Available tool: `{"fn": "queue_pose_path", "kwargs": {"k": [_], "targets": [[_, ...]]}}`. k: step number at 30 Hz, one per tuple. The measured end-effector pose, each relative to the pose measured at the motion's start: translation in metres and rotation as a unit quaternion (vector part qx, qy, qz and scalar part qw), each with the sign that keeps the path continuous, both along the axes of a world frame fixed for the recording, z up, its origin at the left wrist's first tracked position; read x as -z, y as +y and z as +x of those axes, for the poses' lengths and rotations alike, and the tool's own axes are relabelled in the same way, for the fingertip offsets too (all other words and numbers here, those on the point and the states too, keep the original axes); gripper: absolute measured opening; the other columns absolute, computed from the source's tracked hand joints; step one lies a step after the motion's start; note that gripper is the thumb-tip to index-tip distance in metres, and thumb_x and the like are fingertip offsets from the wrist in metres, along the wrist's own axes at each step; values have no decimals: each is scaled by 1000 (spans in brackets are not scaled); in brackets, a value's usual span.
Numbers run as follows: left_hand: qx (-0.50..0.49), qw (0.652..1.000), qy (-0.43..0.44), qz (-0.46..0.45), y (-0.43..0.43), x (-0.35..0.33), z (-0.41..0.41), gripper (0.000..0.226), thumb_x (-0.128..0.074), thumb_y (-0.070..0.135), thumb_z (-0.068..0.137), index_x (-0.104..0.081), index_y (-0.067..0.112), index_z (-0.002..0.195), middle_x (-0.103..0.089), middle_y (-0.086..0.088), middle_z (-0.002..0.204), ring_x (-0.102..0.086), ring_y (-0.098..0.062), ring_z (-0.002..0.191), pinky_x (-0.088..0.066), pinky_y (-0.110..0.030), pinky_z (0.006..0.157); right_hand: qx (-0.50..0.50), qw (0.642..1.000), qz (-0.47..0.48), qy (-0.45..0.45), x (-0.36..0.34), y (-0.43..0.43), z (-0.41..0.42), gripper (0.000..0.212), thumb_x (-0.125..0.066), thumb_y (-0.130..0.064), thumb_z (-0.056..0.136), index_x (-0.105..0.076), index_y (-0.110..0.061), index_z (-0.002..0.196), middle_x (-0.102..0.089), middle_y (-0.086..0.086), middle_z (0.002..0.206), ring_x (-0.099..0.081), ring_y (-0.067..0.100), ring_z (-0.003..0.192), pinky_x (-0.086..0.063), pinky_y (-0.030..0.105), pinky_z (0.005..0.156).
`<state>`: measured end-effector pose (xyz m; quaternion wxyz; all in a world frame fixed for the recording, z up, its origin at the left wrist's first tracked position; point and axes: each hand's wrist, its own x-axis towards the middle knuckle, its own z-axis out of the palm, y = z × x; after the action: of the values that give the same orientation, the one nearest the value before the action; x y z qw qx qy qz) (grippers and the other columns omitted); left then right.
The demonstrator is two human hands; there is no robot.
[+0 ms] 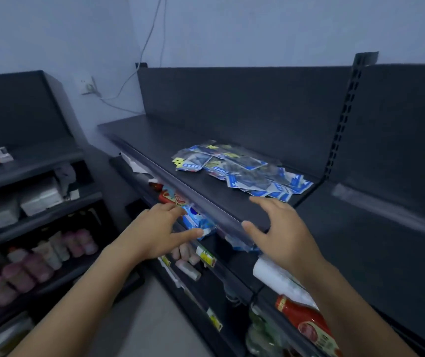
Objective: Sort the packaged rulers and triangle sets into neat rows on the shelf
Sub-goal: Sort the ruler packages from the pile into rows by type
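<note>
With left hand [154,228] and right hand [281,228] near the shelf [206,194] edge — each grip spread, empty — best lift the jumbled packets [239,171] apart by kind first.

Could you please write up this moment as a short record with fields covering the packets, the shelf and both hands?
packets: blue-and-white, lying in a loose overlapping heap, not in rows
place: top shelf, right part, near the back panel
left hand: open, fingers spread, holds nothing, in front of and below the shelf's front edge
right hand: open, holds nothing, at the shelf's front edge, short of the heap
contact: neither hand touches a packet
task state: sorting not yet started
</note>
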<state>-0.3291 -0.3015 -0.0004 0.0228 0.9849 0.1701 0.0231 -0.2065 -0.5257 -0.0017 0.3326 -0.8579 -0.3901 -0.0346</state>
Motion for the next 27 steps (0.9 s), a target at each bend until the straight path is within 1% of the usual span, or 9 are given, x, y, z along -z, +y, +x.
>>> {"fn": "queue_pose_path", "kwargs": {"k": [3, 5, 7, 8, 12, 15, 19, 22, 27], "targets": [[7, 1000, -1, -23, 36, 5, 28, 100, -17, 89, 63, -46, 28, 137, -48, 9, 139, -42, -14, 128, -35, -32, 104, 16, 1000, -5, 3, 0, 45, 31, 56, -57, -42, 90, -40, -26, 141, -45, -7, 142, -38, 16, 131, -33, 31, 108], [11, 999, -4, -29, 62, 5, 49, 89, -24, 86, 70, -49, 29, 133, -51, 10, 136, -44, -13, 126, -36, -33, 104, 13, 1000, -2, 3, -1, 80, 52, 57, -56, -43, 90, -39, -25, 141, -45, -5, 142, -39, 18, 131, -34, 33, 108], [8, 1000, 5, -24, 91, 2, 72, 78, -32, 81, 76, -52, 26, 128, -54, 7, 131, -47, -16, 123, -38, -35, 103, 15, 1000, 4, 5, -3, 114, 73, 57, -57, -43, 89, -40, -25, 141, -47, -4, 141, -40, 19, 131, -33, 33, 107], [6, 1000, 14, -20, 107, 0, 84, 77, -33, 79, 78, -53, 24, 127, -56, 5, 129, -48, -17, 122, -39, -36, 103, 20, 1000, 6, 8, -4, 130, 83, 57, -58, -43, 89, -41, -26, 140, -48, -4, 140, -40, 20, 130, -33, 33, 107], [3, 1000, 18, -13, 168, -8, 130, 65, -41, 69, 87, -51, 23, 132, -54, 3, 134, -47, -19, 126, -38, -35, 104, 34, 999, 11, 11, -5, 185, 119, 55, -59, -44, 87, -45, -25, 137, -51, -4, 135, -45, 19, 125, -37, 33, 100], [5, 1000, -1, -25, 208, -10, 162, 58, -43, 65, 88, -54, 24, 127, -57, 2, 130, -49, -18, 122, -40, -37, 102, 38, 999, 12, 19, -2, 219, 138, 53, -61, -43, 87, -48, -24, 135, -52, -5, 133, -46, 17, 123, -40, 34, 99], [21, 998, 1, -56, 250, -6, 198, 54, -46, 60, 91, -54, 22, 129, -56, 1, 131, -49, -20, 123, -39, -38, 103, 35, 998, -45, 24, 0, 251, 158, 53, -59, -45, 87, -46, -26, 136, -51, -5, 136, -45, 16, 125, -39, 34, 101], [36, 997, -5, -67, 285, -1, 225, 51, -44, 56, 94, -53, 22, 131, -54, 1, 134, -48, -20, 125, -39, -38, 103, 63, 995, -77, 4, -2, 274, 177, 51, -58, -44, 87, -47, -26, 134, -52, -3, 135, -47, 18, 123, -37, 31, 101], [106, 990, -19, -93, 344, 6, 276, 41, -42, 43, 99, -55, 17, 128, -55, -3, 133, -50, -23, 123, -40, -39, 103, 119, 990, -75, 14, -3, 315, 188, 51, -56, -46, 89, -47, -27, 135, -50, -6, 138, -47, 16, 122, -36, 28, 95]]}}
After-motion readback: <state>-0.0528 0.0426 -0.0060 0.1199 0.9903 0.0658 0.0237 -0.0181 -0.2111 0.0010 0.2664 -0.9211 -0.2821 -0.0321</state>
